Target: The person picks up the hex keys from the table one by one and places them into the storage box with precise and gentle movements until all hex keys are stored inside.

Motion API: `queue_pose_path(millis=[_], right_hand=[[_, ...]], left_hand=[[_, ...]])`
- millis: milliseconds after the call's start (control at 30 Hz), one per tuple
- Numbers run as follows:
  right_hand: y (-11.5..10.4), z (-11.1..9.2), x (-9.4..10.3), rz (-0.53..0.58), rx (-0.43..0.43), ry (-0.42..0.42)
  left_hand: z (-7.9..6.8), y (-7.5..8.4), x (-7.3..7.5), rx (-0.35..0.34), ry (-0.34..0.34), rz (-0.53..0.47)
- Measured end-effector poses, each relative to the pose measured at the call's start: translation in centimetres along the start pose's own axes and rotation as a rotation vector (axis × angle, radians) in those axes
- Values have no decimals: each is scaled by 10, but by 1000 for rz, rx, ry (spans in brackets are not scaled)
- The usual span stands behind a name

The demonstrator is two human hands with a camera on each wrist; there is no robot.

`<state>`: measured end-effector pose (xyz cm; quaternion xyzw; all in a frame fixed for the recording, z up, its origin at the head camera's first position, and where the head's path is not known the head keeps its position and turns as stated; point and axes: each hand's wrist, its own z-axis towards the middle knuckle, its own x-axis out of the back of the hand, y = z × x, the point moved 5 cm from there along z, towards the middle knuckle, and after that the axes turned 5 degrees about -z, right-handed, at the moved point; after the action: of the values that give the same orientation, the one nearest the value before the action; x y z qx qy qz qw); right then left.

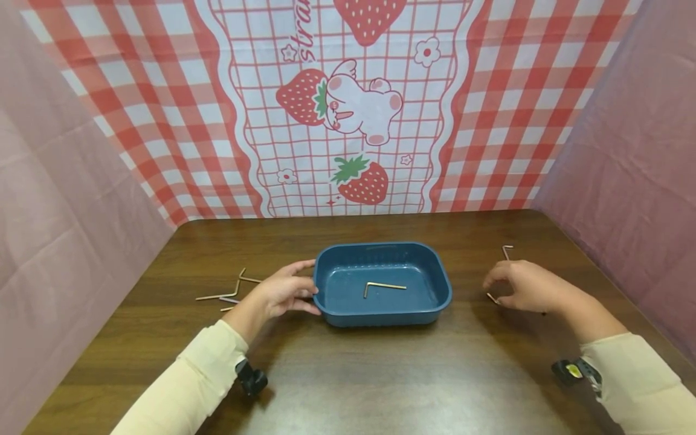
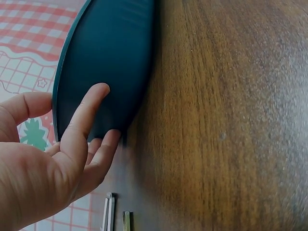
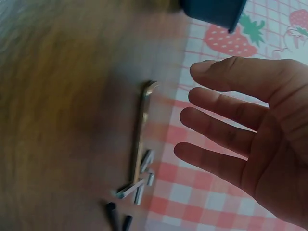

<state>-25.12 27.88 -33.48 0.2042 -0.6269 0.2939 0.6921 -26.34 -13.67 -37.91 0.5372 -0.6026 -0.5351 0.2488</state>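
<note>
Hex keys (image 1: 387, 285) are seen inside, left and right of the blue tray (image 1: 380, 318) (touched by the left hand (image 1: 283, 292), fingers spread; right hand (image 1: 526, 285) fingers apart, nothing held), and are probably best pinched singly.

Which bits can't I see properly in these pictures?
Head view: part of the hex key beside the right hand, hidden by that hand.
Head view: the rest of the sideways word, cut off by the top edge.
Left wrist view: the inside of the blue tray, hidden by its side.
Right wrist view: details of the gold hex key, blurred.
</note>
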Motion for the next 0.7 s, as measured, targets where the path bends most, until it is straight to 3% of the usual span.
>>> queue_pose_path(millis=[233, 700], right_hand=[[8, -2, -16, 16, 12, -63], [10, 1, -25, -47, 69, -52]], left_hand=[[0, 1, 0, -1, -1, -2], [0, 1, -1, 4, 5, 8]])
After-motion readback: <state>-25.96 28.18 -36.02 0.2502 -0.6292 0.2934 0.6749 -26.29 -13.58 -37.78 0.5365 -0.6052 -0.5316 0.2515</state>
